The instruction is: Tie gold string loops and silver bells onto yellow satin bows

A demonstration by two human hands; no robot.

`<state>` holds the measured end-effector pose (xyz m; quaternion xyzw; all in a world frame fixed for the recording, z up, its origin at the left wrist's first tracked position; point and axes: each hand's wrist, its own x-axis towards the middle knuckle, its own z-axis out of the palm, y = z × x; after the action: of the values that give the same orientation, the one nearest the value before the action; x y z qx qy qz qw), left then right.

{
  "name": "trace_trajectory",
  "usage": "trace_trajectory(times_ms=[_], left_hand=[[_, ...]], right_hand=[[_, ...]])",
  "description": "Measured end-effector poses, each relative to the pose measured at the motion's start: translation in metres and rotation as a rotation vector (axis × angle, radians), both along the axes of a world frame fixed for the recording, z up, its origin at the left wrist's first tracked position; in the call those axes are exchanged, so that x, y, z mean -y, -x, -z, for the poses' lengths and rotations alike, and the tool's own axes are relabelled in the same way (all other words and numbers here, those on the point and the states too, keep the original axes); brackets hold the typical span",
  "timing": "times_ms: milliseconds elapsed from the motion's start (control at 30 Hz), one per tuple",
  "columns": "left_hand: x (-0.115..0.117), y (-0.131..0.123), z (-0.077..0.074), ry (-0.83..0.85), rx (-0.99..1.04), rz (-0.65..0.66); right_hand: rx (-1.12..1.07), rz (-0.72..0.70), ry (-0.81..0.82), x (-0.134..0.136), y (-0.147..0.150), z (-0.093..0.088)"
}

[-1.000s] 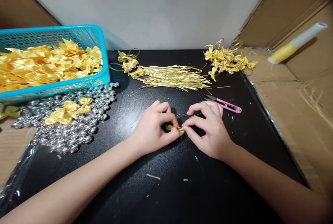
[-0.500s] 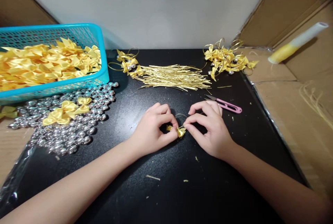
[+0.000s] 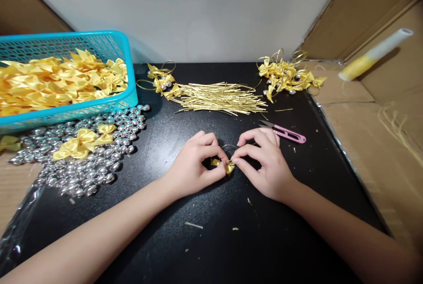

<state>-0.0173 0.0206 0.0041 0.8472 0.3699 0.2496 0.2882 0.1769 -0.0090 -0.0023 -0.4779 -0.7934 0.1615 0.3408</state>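
At the middle of the black table point(image 3: 211, 240) my left hand point(image 3: 193, 167) and my right hand point(image 3: 266, 165) meet, fingertips pinched together. Between them sits a small yellow satin bow point(image 3: 226, 166) with a thin gold wire loop point(image 3: 229, 145) arching just behind it. My left thumb and forefinger grip the bow's left side. My right thumb and forefinger pinch the gold wire at the bow's right side. Both wrists rest low on the tabletop.
A blue basket point(image 3: 99, 105) of yellow bows stands at the far left, with silver beads point(image 3: 86, 165) and loose bows point(image 3: 84, 139) in front. Gold wire strands point(image 3: 218, 97) lie behind, finished bows point(image 3: 286, 76) far right, pink snips point(image 3: 286, 133) beside my right hand. Cardboard point(image 3: 373, 121) flanks the right.
The hands stay pinched on the bow and have barely shifted. The loose wire end seen by my right fingers a second ago no longer sticks out.
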Motion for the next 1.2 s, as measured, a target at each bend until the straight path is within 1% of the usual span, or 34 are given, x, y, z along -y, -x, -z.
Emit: trace_trajectory(times_ms=[233,500,967,1200], left_hand=[[-0.0006,0.0015,0.0031,0.042,0.027,-0.017],[-0.0002,-0.0025,0.0002,0.041,0.03,-0.047],[-0.0008,-0.0032,0.0032,0.012,-0.012,-0.033],[-0.0011,-0.0026,0.0017,-0.001,-0.006,-0.037]], right_hand=[[-0.072,0.004,0.079,-0.0021,-0.0003,-0.0017],[-0.078,0.023,0.15,-0.0021,0.0007,-0.0027],[-0.084,0.027,0.196,-0.0012,0.0011,-0.0019],[-0.095,0.045,0.211,-0.0014,0.0004,-0.0009]])
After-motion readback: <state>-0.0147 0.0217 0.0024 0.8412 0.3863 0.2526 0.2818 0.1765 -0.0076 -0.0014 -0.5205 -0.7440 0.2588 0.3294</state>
